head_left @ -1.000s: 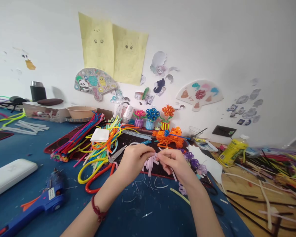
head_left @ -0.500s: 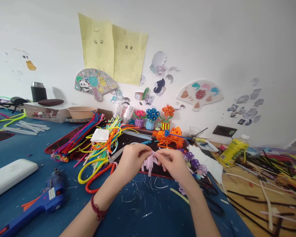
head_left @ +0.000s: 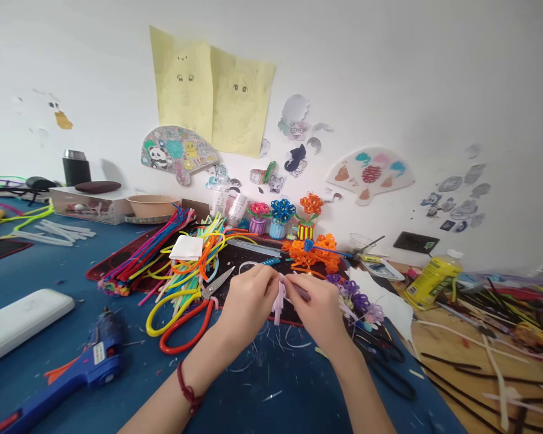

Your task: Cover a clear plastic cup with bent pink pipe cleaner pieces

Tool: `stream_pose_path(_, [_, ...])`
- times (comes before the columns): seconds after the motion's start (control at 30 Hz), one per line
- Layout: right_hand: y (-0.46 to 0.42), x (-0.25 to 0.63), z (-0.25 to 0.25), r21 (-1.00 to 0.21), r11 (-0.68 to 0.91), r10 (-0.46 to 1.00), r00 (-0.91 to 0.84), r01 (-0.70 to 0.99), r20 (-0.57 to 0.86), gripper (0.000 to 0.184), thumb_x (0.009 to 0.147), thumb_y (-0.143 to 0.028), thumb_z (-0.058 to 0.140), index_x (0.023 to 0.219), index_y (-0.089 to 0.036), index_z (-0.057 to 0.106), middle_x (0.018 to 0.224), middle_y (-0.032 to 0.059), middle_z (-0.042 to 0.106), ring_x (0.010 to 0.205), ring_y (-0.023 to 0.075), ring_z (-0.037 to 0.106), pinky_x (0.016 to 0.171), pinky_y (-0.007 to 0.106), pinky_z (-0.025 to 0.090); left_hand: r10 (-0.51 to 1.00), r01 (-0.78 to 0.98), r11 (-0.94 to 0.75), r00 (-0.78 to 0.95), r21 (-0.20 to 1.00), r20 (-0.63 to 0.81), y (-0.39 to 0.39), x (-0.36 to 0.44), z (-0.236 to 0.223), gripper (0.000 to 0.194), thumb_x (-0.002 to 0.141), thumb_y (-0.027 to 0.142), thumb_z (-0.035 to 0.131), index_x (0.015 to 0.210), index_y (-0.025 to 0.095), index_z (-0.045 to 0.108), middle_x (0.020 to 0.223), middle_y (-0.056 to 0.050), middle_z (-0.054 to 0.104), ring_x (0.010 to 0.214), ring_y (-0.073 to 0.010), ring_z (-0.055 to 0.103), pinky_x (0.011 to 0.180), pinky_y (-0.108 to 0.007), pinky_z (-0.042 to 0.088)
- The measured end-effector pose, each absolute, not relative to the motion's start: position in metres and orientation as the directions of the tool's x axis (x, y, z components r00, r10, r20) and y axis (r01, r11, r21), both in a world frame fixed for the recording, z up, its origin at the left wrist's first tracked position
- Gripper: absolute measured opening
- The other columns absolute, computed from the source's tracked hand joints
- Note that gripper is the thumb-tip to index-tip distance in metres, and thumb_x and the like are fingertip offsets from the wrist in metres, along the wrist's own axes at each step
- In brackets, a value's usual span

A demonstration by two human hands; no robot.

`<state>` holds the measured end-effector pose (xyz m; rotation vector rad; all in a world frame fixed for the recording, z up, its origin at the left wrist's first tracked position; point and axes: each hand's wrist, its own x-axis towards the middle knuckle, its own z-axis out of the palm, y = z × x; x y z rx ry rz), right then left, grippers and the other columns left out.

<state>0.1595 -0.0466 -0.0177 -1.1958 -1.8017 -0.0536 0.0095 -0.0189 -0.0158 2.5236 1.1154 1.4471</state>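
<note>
Pale lilac pipe-cleaner strands (head_left: 278,306) hang in a small bunch between my hands at the middle of the view. My left hand (head_left: 248,301) is closed, its thumb and fingertips pinching the top of the bunch. From the other side my right hand (head_left: 320,306) grips the same bunch, fingers curled; part of the strands is hidden behind the fingers. Scissors (head_left: 184,349) with one red and one yellow handle lie left of my left hand, blades apart. Purple pipe-cleaner loops (head_left: 355,300) lie just beyond my right hand.
A blue glue gun (head_left: 95,364) and a white case (head_left: 25,322) lie at the left. Bundled coloured pipe cleaners (head_left: 149,250) sit on a dark tray. Behind are orange pipe-cleaner flowers (head_left: 314,256) and little flower pots (head_left: 277,229). A yellow bottle (head_left: 432,280) stands right.
My hands have drawn a little closer together, and the lilac bunch between them shows narrower. The whole view has shifted slightly, with the surroundings moving a bit to the right.
</note>
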Motion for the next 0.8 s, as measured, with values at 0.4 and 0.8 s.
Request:
stream_pose_path(0.4, [-0.051,0.160,-0.007,-0.608,0.524,0.763,-0.011,0.596,0.646,0.023,0.091,-0.029,0.050,0.077,-0.018,0.066,0.062,0.0026,0.064,0.053,0.0155,0.056,0.054,0.026,0.042,0.859,-0.040,-0.374,0.363,0.927,0.362,-0.014,0.005,0.003,0.026,0.085,0.037,0.059,0.077,0.014,0.066,0.065,-0.002,0.066,0.053,-0.0100,0.056,0.047,-0.019,0.042])
stream_pose_path(0.8, [-0.052,0.158,-0.008,-0.605,0.539,0.761,-0.031,0.586,0.648,0.025,0.091,-0.031,0.049,0.077,-0.018,0.064,0.062,0.0019,0.061,0.053,0.0148,0.054,0.055,0.026,0.042,0.840,-0.181,-0.319,0.400,0.930,0.366,-0.014,0.003,0.005,0.019,0.078,0.031,0.069,0.077,0.012,0.068,0.068,-0.003,0.067,0.063,-0.0116,0.060,0.057,-0.020,0.048])
